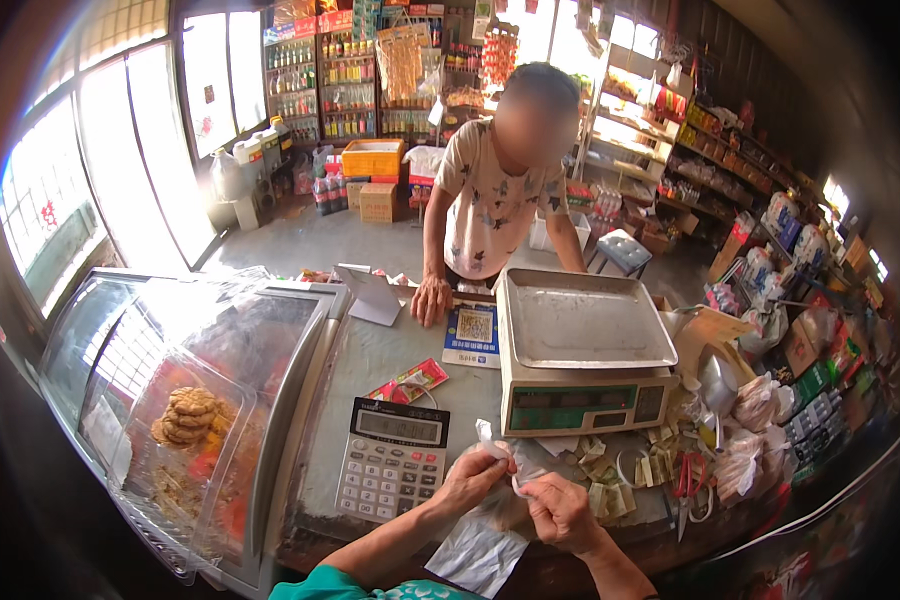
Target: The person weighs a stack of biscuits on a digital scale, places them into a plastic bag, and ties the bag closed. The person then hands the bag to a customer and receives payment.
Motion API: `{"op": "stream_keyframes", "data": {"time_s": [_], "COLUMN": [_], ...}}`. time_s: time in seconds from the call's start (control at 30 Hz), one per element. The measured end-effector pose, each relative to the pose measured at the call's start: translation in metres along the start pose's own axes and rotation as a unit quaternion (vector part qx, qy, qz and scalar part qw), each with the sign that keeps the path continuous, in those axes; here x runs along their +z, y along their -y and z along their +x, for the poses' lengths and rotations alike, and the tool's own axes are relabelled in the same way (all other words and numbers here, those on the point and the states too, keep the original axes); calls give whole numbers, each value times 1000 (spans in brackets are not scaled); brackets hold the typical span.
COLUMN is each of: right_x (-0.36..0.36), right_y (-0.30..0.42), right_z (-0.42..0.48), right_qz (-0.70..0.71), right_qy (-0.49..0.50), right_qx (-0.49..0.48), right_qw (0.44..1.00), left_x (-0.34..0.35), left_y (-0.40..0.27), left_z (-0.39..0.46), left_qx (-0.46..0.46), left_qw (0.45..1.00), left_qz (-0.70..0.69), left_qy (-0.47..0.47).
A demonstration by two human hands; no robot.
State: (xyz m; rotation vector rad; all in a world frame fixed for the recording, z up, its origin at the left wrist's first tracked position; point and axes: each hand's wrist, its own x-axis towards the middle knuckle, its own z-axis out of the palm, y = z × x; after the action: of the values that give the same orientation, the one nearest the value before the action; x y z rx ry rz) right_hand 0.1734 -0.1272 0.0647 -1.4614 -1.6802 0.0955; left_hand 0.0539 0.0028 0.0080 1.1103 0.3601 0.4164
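Above the counter's near edge, my left hand (474, 475) and my right hand (562, 513) each pinch an end of a thin white plastic bag (525, 474). The bag is twisted between them; whatever it holds is hard to make out. A crumpled white sheet (478, 553) lies below my hands. Left of my left hand rests a large desk calculator (391, 459), its display showing digits. Folded banknotes (607, 480) are heaped beyond my right hand. Red-handled scissors (690, 480) lie right of them. A weighing scale (585, 352) with a metal pan stands just ahead.
A person (499, 187) leans on the counter (330, 450) opposite me, one hand (430, 301) flat on it. A printed code card (472, 334) and a red packet (409, 381) lie between us. The glass display case (187, 420) borders the left. Filled plastic bags (757, 457) crowd the right.
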Motion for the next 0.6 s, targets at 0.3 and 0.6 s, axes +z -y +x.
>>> {"op": "stream_keyframes", "data": {"time_s": [0.3,0.6], "right_x": [19,11], "right_y": [-1,-5], "right_z": [-11,-17], "right_qz": [3,0], "right_qy": [-1,-32], "right_qx": [-36,5], "right_qw": [999,999], "left_x": [-13,-18], "left_y": [-8,-20], "left_z": [2,7], "left_qx": [72,71], "left_qw": [988,980], "left_qz": [63,101], "left_qy": [123,155]}}
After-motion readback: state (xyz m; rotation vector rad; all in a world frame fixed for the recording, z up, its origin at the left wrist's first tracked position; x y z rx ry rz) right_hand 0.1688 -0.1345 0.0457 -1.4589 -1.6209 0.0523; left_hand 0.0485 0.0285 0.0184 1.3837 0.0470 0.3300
